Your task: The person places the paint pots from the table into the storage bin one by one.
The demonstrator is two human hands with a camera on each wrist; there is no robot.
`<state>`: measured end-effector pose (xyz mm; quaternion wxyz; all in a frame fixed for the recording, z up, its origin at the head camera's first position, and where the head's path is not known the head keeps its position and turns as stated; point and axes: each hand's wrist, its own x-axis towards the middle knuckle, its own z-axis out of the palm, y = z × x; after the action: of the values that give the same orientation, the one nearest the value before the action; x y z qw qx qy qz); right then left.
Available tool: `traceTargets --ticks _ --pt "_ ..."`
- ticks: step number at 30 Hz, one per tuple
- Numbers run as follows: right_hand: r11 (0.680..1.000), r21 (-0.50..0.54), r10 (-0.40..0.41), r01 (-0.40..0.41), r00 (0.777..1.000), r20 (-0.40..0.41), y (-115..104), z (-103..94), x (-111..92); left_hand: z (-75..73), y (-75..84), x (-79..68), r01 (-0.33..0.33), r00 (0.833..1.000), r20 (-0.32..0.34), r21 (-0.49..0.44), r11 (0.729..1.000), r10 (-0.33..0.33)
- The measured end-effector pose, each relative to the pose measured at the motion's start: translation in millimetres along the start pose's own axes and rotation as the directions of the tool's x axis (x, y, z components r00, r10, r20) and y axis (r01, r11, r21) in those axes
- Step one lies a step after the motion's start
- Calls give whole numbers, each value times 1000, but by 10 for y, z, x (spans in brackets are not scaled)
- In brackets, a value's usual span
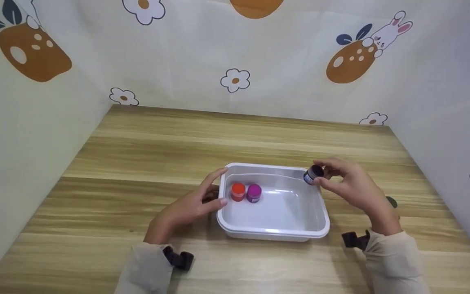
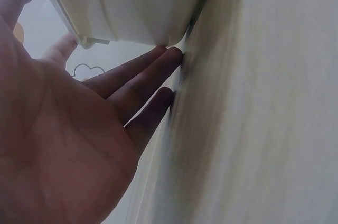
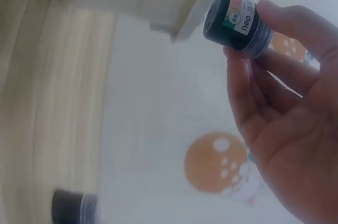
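Observation:
A white plastic tray point(image 1: 273, 234) stands on the table with a red-orange paint jar point(image 1: 238, 192) and a purple paint jar point(image 1: 254, 193) side by side near its left wall. My left hand point(image 1: 194, 206) rests at the tray's left side, thumb and index finger on the rim; the left wrist view shows its other fingers fairly straight beside the wall. Over the tray's far right corner, my right hand point(image 1: 351, 185) pinches a small dark paint jar point(image 3: 236, 20) between thumb and fingers. It is tilted, and its label reads "deli".
Another dark jar point(image 3: 74, 207) stands on the table; in the head view a dark green round top point(image 1: 391, 201) shows partly behind the right wrist. The wooden table point(image 1: 169, 143) meets patterned cloth walls point(image 1: 186, 53) at the back and sides. Black straps circle both wrists.

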<state>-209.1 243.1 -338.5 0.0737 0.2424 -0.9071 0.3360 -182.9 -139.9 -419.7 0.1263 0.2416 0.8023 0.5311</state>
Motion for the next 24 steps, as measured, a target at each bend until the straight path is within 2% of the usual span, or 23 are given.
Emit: traceTargets --ticks 5,11,17,24 --pt "999 4 -54 54 988 145 -102 116 185 2 6 8 5 1000 -2 -6 1000 -5" --pt "998 -23 -52 63 945 322 -184 286 334 9 -13 11 3 1000 8 -18 1000 -3" --pt "987 -103 -69 121 910 409 -293 403 412 10 -21 8 -13 1000 23 -34 999 13" --pt "974 -177 -38 140 877 480 -399 499 472 6 2 -9 22 1000 12 -29 999 -21"
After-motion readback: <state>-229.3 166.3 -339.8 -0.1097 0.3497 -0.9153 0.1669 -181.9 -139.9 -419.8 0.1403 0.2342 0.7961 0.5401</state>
